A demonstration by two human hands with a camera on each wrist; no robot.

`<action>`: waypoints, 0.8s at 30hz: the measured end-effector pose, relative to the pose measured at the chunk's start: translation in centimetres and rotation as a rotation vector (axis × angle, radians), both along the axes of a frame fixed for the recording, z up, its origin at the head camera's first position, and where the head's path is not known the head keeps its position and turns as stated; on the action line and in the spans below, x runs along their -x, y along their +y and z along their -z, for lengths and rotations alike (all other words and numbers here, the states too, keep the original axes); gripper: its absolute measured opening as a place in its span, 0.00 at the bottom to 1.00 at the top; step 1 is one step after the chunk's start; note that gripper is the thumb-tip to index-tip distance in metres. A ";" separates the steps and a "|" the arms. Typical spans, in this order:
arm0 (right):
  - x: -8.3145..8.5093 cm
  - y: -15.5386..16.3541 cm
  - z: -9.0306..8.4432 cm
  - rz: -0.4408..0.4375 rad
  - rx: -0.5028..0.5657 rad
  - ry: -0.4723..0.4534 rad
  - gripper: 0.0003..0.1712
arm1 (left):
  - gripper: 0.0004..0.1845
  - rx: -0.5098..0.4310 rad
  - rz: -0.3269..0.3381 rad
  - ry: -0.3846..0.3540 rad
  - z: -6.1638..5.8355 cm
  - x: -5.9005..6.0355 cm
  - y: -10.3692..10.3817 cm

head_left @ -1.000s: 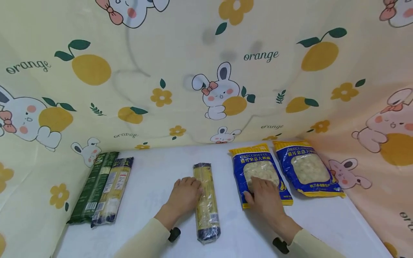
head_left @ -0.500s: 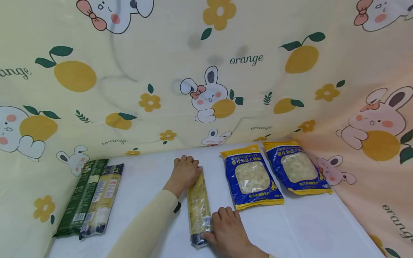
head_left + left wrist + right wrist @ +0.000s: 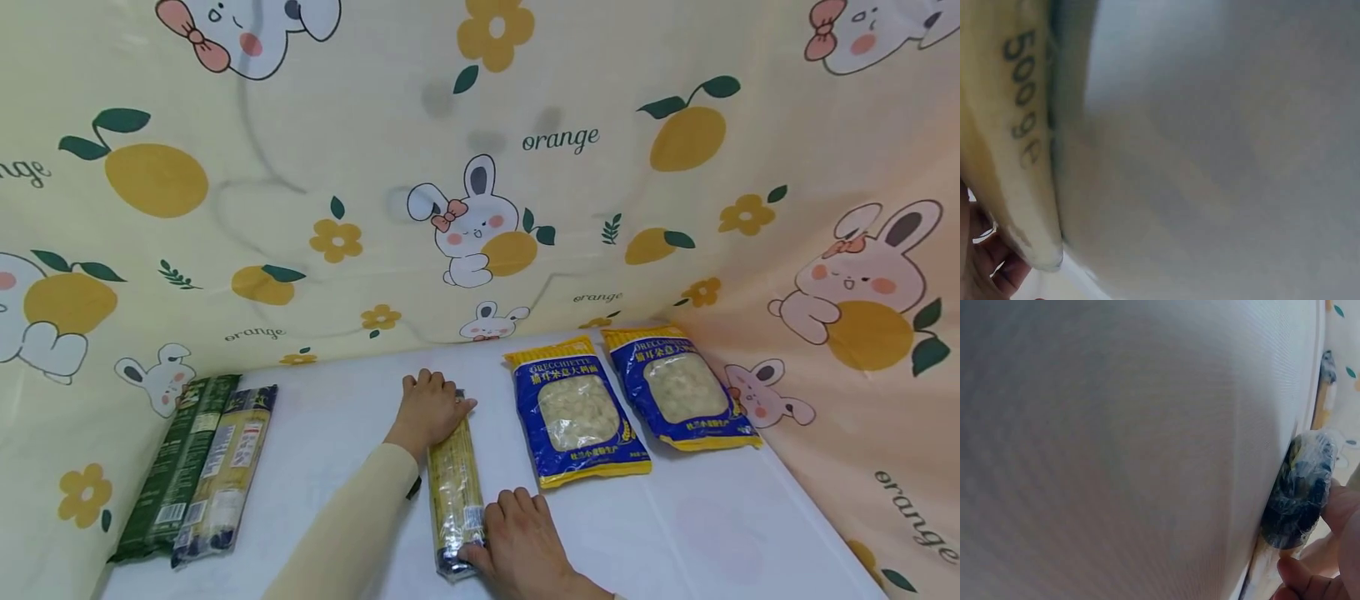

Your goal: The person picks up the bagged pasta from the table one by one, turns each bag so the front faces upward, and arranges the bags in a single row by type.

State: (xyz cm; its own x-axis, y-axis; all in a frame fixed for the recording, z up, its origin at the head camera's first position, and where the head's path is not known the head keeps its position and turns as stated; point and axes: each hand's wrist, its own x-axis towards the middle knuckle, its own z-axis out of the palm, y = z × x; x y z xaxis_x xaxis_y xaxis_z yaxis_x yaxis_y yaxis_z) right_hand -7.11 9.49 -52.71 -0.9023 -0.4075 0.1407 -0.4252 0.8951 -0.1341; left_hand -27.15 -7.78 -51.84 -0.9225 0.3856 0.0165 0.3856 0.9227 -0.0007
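1. The left hand (image 3: 429, 410) curls over the far end of the spaghetti pack (image 3: 453, 475), grasping it; the right hand (image 3: 521, 546) holds the near end, thumb against the dark tip (image 3: 1300, 487).
2. The pack lies lengthwise on the white table (image 3: 675, 533), between the hands, mid-table.
3. Both wrist views are nearly filled by tabletop, so how firmly the fingers close is, I think, not certain.
4. Right of it lie two blue orecchiette bags (image 3: 576, 421) (image 3: 681, 398); at far left, a green pack (image 3: 174, 471) beside a yellow one (image 3: 223, 475).
5. Risk: uneven lifting could bend the pack and snap strands, since only the ends are supported; the slick wrap may slip.
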 end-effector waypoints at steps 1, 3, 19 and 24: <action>0.0 0.0 0.0 0.000 -0.001 -0.005 0.36 | 0.40 0.001 -0.001 0.005 0.0 0.0 0.0; 0.0 0.0 -0.1 0.001 -0.004 -0.005 0.36 | 0.41 0.001 -0.003 0.011 0.2 0.0 0.0; 0.7 -0.3 -0.1 0.060 -0.026 0.191 0.35 | 0.37 -0.243 0.172 0.534 -3.6 0.0 -2.1; 1.9 -0.2 -0.1 0.100 -0.029 0.233 0.35 | 0.38 -0.371 0.257 0.799 -5.9 -0.3 -2.5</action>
